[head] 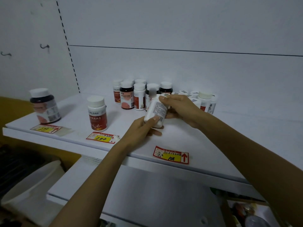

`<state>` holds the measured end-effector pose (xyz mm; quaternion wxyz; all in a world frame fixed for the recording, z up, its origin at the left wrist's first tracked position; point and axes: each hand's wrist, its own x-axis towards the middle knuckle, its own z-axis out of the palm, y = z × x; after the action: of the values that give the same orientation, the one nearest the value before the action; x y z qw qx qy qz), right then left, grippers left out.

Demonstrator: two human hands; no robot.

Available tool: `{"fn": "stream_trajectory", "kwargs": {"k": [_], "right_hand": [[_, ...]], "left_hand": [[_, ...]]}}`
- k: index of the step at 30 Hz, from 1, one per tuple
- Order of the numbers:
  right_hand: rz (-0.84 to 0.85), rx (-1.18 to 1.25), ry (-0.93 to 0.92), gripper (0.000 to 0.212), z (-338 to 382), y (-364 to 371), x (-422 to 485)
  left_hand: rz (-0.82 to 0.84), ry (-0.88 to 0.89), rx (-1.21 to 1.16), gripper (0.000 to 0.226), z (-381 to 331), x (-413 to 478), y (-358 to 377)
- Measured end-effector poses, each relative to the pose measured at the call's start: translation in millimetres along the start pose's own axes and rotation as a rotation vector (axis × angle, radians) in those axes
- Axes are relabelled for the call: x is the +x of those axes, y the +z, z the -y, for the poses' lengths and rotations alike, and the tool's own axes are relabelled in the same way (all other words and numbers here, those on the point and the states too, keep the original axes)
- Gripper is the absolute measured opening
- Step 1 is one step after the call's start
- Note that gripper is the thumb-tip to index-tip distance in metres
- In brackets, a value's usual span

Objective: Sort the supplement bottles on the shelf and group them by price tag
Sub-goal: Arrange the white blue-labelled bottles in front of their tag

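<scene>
held bottle: white plastic bottle with a barcode label [156, 110] — tilted, cap end up and away, held over the middle of the white metal shelf [121, 117].
left hand [144, 130]: fingers curled round the bottle's lower end, thumb pressed on the label beside the barcode.
right hand [182, 108]: fingertips pinching the upper end at the cap; most of the cap hidden behind them.
tag 108: red-and-yellow paper price tag marked 108 [171, 156], flat at the front edge, just below the hands.
tag 280: red-and-yellow paper price tag marked 280 [101, 138], in front of an upright white bottle with a red label and white cap [97, 113].
left tag: red-and-yellow paper price tag at the left corner [45, 129], number too blurred to read; behind it, an upright dark bottle with a white cap [45, 106].
back row: cluster of white-capped bottles [131, 95] against the back panel, dark and white mixed — to its right, small white bottles [195, 97] packed together, partly behind the right hand.
</scene>
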<state>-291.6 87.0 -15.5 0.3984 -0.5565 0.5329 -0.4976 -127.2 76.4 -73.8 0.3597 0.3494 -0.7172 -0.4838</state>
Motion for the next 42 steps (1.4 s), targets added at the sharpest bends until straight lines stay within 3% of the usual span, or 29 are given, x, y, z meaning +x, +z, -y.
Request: {"fn": "stream_trajectory", "kwargs": {"k": [6,8,12,17,23,27,31,35,38,42], "right_hand": [[-0.049,-0.102,0.014,0.026,-2.0,10.8,-8.2],[-0.07,-0.048,0.009,0.027,0.3,15.3,-11.4],[-0.114,0.021,-0.012,0.021,8.0,15.3,-22.4],[-0.176,-0.009,0.025,0.019,8.4,20.9,-29.1],[-0.182,0.143,0.07,0.025,13.7,17.0,-41.4],[-0.119,0.214,0.028,0.026,17.9,17.5,-45.1],[-0.137,0.062,0.053,0.024,20.1,15.4,-49.0],[-0.159,-0.003,0.016,0.016,24.1,12.0,-55.1],[-0.158,-0.108,-0.007,0.02,25.7,2.1,-60.6],[-0.037,-0.146,0.051,0.017,20.7,-11.6,-68.3]], "left_hand": [[-0.239,0.11,0.232,0.058,7.8,-0.6,-2.9],[-0.257,0.17,0.199,0.062,8.7,-3.1,-3.8],[-0.126,0.136,-0.152,0.045,8.6,-0.6,-8.2],[-0.142,0.256,-0.032,0.047,11.0,-2.0,-10.9],[-0.03,0.285,-0.213,0.041,6.4,-5.7,-15.6],[0.075,0.172,-0.323,0.044,5.5,-4.8,-17.4],[-0.012,0.208,-0.296,0.037,3.6,-10.4,-16.8],[-0.075,0.278,-0.189,0.044,2.1,-13.7,-5.9],[-0.007,0.217,-0.133,0.048,0.1,-11.8,-3.4],[0.121,0.165,-0.05,0.046,-0.7,-9.5,-9.1]]}}
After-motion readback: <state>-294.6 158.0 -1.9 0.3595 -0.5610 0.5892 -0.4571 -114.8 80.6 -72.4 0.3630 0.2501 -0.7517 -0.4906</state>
